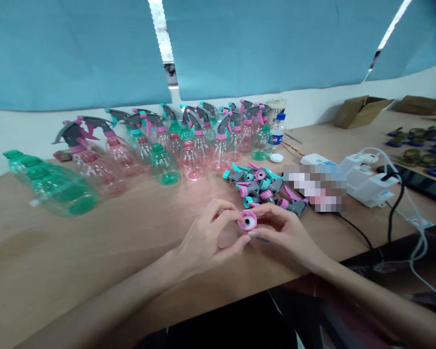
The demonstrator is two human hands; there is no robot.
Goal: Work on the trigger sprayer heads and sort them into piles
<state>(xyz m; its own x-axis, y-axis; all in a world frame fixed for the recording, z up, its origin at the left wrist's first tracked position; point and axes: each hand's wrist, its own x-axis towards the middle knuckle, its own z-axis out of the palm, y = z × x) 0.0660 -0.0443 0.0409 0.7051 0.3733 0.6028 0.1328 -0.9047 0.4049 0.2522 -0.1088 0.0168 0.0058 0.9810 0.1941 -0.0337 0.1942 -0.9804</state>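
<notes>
Between my two hands is a spray head (247,221) with a pink collar, its round underside with a dark centre hole turned toward me. My left hand (212,232) has its fingertips on the collar's left side. From the right, my right hand (285,230) pinches the same spray head, hiding most of its body. Just beyond lies a pile of loose spray heads (265,186) in grey, pink and teal. Behind my left hand stand an open green bottle (165,167) and an open pink bottle (192,162).
Several bottles with spray heads fitted (221,140) crowd the back of the table (131,242). Green bottles (58,184) stand at left. A water bottle (278,130), white cap (276,157), power strip with chargers (366,177), cables, and a cardboard box (361,111) occupy the right.
</notes>
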